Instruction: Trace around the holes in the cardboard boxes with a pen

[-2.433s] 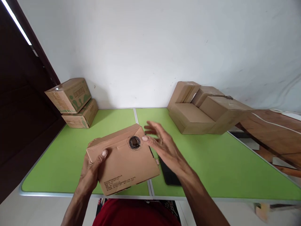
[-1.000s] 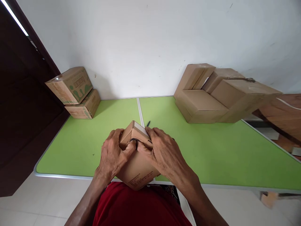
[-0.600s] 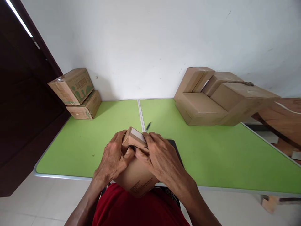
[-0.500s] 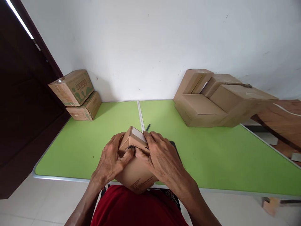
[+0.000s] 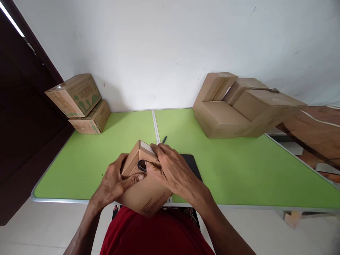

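A brown cardboard box [image 5: 148,193] with printed text low on its near face is tilted at the table's front edge, close to the red shirt. A round dark-rimmed hole [image 5: 142,165] shows near its upper end, beside a white label [image 5: 147,147]. My left hand [image 5: 117,180] grips the box's left side, thumb lying across the near face below the hole. On the right side my right hand [image 5: 172,168] holds the box, its thumb at the hole's right edge.
Two stacked printed cartons [image 5: 85,95] stand at the back left of the green table [image 5: 239,173]. Several plain boxes [image 5: 225,115] are piled at the back right. A pen [image 5: 164,139] lies beyond the held box, and a black flat object [image 5: 191,164] is partly behind my right hand.
The box has shifted slightly left. My left thumb has moved down and left off the hole, which now shows more openly. More of the black flat object is visible.
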